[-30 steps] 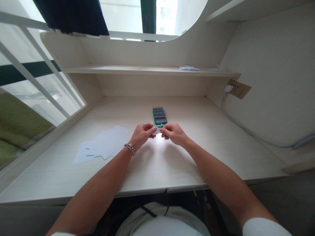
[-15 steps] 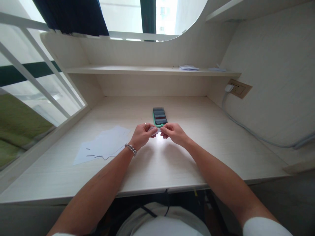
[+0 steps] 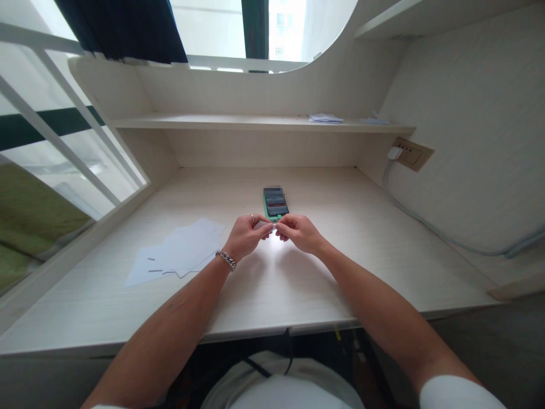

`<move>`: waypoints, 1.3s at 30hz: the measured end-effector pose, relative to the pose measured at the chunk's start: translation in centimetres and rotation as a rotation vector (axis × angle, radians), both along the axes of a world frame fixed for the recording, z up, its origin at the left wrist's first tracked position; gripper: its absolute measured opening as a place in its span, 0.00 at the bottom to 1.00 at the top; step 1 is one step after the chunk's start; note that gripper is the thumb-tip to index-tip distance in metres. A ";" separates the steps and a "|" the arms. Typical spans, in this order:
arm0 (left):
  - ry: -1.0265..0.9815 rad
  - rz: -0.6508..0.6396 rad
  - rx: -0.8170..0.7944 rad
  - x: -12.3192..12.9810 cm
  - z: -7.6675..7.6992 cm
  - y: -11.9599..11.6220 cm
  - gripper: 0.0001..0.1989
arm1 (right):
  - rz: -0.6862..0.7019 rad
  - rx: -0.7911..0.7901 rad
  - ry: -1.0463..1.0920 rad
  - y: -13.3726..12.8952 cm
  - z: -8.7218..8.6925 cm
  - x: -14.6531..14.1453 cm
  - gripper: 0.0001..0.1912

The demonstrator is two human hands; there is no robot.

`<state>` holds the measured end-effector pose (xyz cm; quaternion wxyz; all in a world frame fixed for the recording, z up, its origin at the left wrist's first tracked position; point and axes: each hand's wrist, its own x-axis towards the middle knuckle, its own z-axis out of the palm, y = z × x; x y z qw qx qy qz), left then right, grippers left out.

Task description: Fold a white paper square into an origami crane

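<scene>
Over the middle of the desk, my left hand (image 3: pixel 249 232) pinches a small piece of white paper (image 3: pixel 260 225) between thumb and fingers. A ring and a chain bracelet are on that side. My right hand (image 3: pixel 297 232) is closed in a pinch at the paper's other end, its fingertips almost touching those of the left. Most of the paper is hidden by the fingers. Just beyond both hands a phone (image 3: pixel 276 203) in a green case lies on the desk, its screen lit.
White paper sheets (image 3: pixel 176 247) with dark strokes along their near edge lie left of my left arm. Folded papers (image 3: pixel 325 118) rest on the shelf (image 3: pixel 238 120). A plug with a grey cable (image 3: pixel 430 224) runs from the wall socket (image 3: pixel 414 154) down the right side.
My fingertips have drawn slightly closer together, and less of the paper shows between them. The phone and the sheets stay in place.
</scene>
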<state>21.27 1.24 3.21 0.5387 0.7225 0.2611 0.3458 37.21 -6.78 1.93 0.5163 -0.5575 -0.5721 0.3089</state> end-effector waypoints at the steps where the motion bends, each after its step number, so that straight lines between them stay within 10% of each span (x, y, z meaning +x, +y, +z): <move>1: 0.000 -0.001 -0.009 0.0 -0.1 0.0 0.13 | -0.022 0.005 -0.045 -0.1 0.1 -0.1 0.11; 39: -0.019 0.036 0.008 0.0 -0.1 0.2 0.11 | -0.054 0.092 -0.133 -0.3 0.1 -0.2 0.08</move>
